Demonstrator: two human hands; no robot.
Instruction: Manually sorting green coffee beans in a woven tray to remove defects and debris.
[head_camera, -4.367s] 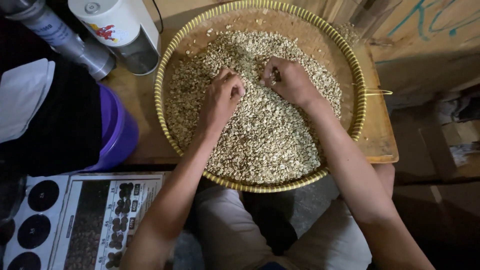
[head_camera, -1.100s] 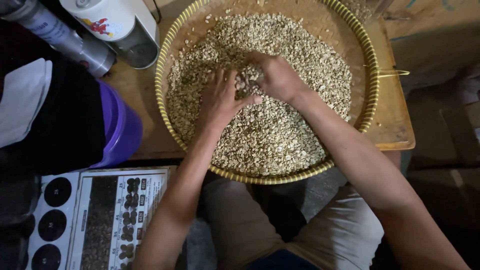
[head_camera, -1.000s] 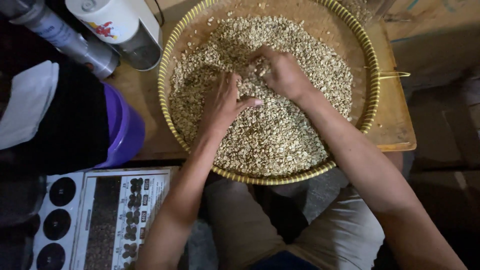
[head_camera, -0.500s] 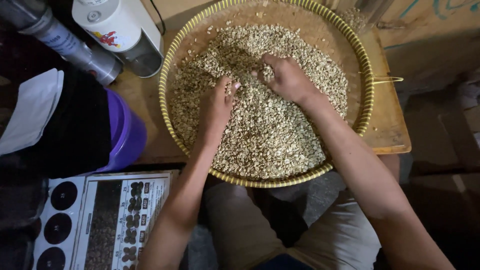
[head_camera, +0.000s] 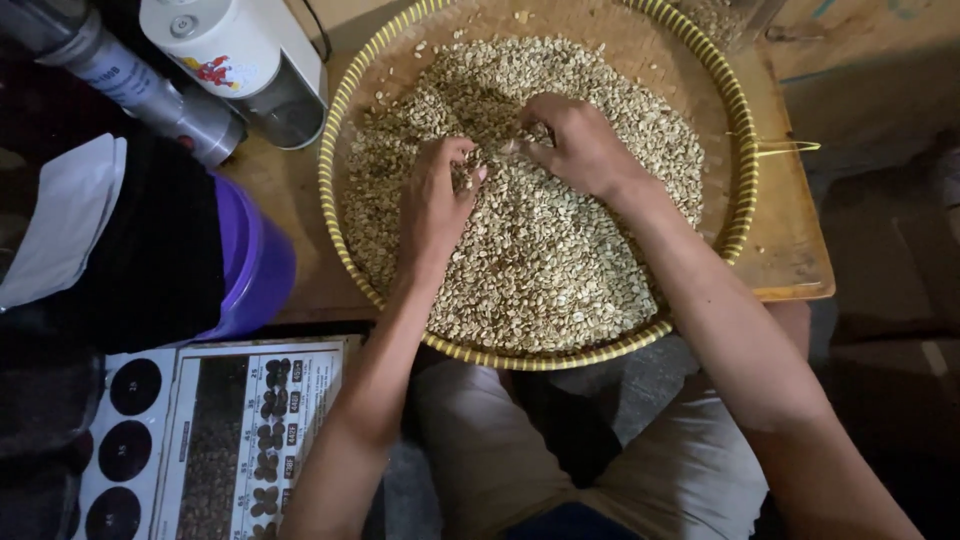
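Meanwhile both hands are curling loosely into pale beans (head_camera: 540, 270): left hand (head_camera: 437, 205), right hand (head_camera: 578, 148); careless raking could be flicking some over the tray's (head_camera: 742, 150) far rim.

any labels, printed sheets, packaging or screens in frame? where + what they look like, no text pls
Printed chart: bottom left, below the table edge; rectangular white sheet with dark bean photos and small coloured tags.
Dot sheet: left of the chart; white with large black circles.
White canister: top left on the table; cylindrical, small red and yellow figure graphic on its side.
Metal cylinder: far top left; silver, pale band with blue print.
No screens in view.
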